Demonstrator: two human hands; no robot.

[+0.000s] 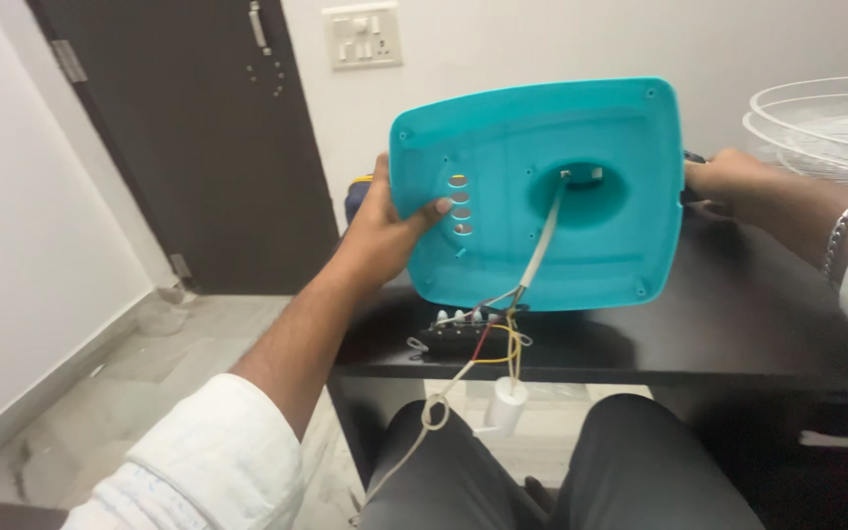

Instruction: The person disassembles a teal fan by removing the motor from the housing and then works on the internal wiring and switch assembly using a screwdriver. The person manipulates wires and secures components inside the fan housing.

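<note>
Here | left hand [385, 221] grips turquoise base cover [542, 186] left edge | right hand [723, 182] grasps its right edge

A person sits at a dark table [738, 324], holding up a turquoise plastic panel [542, 196] upright by its edges. The left hand [385, 221] grips the edge at nine o'clock, thumb across the face; the right hand [723, 177] holds the edge at three o'clock. From the panel's central recess a grey cable [542, 245] drops toward six o'clock, joining coloured wires [503, 344], a switch block [458, 324] and a white capacitor [507, 404]. A wire fan guard [826, 128] rests at two o'clock.
</note>
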